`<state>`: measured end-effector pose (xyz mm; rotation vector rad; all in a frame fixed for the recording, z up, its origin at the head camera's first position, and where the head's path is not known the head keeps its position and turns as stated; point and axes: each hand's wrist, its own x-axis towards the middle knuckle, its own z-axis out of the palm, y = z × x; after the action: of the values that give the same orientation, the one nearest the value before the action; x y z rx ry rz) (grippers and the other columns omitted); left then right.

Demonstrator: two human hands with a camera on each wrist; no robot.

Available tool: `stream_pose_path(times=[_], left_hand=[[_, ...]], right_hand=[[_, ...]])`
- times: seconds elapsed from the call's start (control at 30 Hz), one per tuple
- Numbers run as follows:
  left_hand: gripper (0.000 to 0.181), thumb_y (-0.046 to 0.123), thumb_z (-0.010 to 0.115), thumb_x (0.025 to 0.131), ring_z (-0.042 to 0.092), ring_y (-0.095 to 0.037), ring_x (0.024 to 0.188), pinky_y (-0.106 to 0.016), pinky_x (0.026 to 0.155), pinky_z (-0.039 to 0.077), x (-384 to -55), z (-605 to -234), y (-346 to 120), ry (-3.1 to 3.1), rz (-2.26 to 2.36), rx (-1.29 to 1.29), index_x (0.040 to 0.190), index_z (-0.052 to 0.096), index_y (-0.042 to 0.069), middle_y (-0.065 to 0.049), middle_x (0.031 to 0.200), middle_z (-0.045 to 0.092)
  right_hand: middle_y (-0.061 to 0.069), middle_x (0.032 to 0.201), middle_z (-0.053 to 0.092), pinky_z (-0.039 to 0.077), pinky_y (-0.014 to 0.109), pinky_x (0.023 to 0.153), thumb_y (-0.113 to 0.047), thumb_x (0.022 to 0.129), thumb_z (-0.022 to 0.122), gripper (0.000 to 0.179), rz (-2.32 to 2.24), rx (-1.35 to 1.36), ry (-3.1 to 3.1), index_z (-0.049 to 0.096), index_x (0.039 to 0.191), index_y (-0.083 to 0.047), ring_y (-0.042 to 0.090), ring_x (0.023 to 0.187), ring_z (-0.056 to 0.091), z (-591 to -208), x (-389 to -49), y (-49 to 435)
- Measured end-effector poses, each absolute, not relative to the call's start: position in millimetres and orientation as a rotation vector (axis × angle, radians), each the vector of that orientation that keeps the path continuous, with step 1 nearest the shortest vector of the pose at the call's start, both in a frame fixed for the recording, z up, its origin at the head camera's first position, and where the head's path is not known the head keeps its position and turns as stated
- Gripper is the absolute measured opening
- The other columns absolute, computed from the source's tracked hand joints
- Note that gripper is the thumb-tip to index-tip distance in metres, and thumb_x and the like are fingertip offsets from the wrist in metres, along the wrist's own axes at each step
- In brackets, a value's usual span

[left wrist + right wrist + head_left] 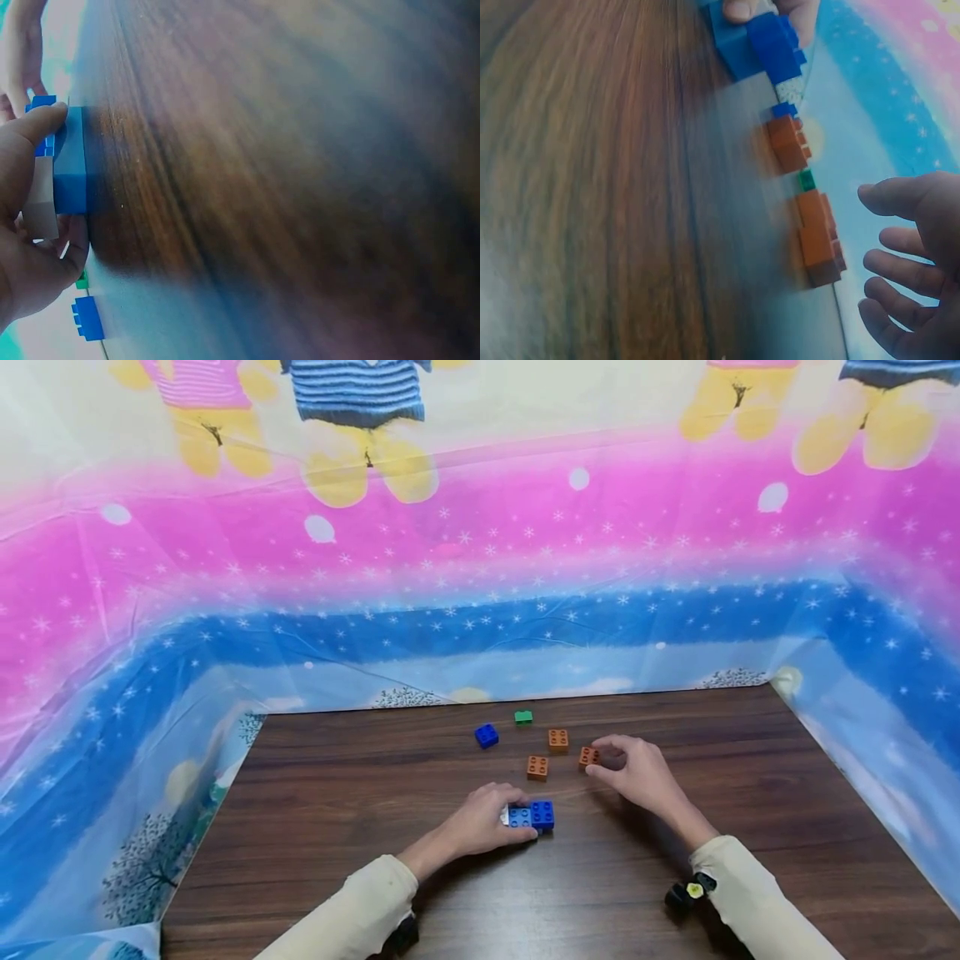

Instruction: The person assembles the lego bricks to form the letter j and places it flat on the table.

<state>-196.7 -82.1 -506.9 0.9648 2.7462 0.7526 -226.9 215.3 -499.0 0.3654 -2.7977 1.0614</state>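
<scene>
"Starting with the left hand (480,820): what does it hold?"

"It grips a joined assembly from the left, thumb along the near side, fingers curled at the far side. Between them lies the base, a light-blue rectangular plastic block (519,818). A dark-blue square studded plastic brick (542,815) sits at its right end, just beyond the thumb tip; a white plastic block (40,199) (partly covered by the hand) sits at its left end."

"State the condition of the right hand (637,775)."

"Thumb and fingers are spread, with nothing clasped. The nearest part is an orange square studded plastic brick (587,757). In the head view it lies at the mouth of the gap between thumb and index finger (contact cannot be confirmed there); in the right wrist view it appears apart from the fingertips."

"List the remaining parts."

"A second orange plastic brick (558,740) and a third orange plastic brick (537,767) lie left of the first. A separate dark-blue plastic brick (487,736) and a small green plastic brick (523,717) lie beyond the left hand, on the brown wood-grain tabletop (337,793)."
</scene>
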Motion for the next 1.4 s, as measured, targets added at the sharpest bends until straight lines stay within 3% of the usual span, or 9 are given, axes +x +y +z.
stream_pose_path(times=[0.13, 0.23, 0.33, 0.43, 1.4], left_hand=[[0.051, 0.049, 0.074, 0.091, 0.060, -0.016, 0.113, -0.041, 0.103, 0.046, -196.1, -506.4, -82.1, 2.744, 0.754, 0.957, 0.128, 0.069, 0.014, 0.001, 0.120, 0.070], [0.052, 0.049, 0.074, 0.091, 0.060, -0.016, 0.114, -0.041, 0.103, 0.046, -195.7, -505.4, -82.0, 2.737, 0.758, 0.941, 0.129, 0.068, 0.014, 0.001, 0.121, 0.069], [0.052, 0.049, 0.074, 0.091, 0.060, -0.016, 0.114, -0.041, 0.103, 0.046, -195.9, -504.8, -82.0, 2.733, 0.761, 0.941, 0.129, 0.068, 0.014, 0.001, 0.122, 0.069], [0.052, 0.049, 0.074, 0.091, 0.060, -0.017, 0.115, -0.041, 0.103, 0.046, -196.4, -505.2, -82.2, 2.734, 0.761, 0.948, 0.130, 0.068, 0.014, 0.001, 0.123, 0.069], [0.051, 0.048, 0.075, 0.090, 0.060, -0.017, 0.113, -0.041, 0.102, 0.046, -199.0, -506.3, -82.9, 2.730, 0.763, 0.967, 0.128, 0.069, 0.014, 0.001, 0.121, 0.070]], right_hand=[[0.017, 0.128, 0.068, 0.049, 0.037, 0.063, -0.031, 0.089, 0.080, 0.044, 1.044, 0.345, -2.800, 0.070, 0.127, -0.010, 0.015, 0.066, 0.061, -503.1, -232.3, 219.5], [0.018, 0.130, 0.067, 0.052, 0.045, 0.072, -0.033, 0.089, 0.080, 0.046, 1.022, 0.331, -2.808, 0.069, 0.128, -0.011, 0.025, 0.079, 0.067, -505.7, -235.3, 222.2], [0.017, 0.129, 0.067, 0.053, 0.053, 0.085, -0.034, 0.089, 0.080, 0.049, 1.026, 0.330, -2.818, 0.068, 0.130, -0.011, 0.033, 0.106, 0.067, -508.6, -237.6, 224.0], [0.016, 0.127, 0.069, 0.052, 0.055, 0.091, -0.033, 0.089, 0.080, 0.050, 1.055, 0.330, -2.835, 0.067, 0.132, -0.010, 0.035, 0.113, 0.065, -512.2, -239.5, 225.1], [0.016, 0.122, 0.068, 0.048, 0.055, 0.093, -0.031, 0.087, 0.083, 0.051, 0.944, 0.424, -2.909, 0.069, 0.130, -0.006, 0.035, 0.112, 0.062, -523.6, -254.4, 223.3]])
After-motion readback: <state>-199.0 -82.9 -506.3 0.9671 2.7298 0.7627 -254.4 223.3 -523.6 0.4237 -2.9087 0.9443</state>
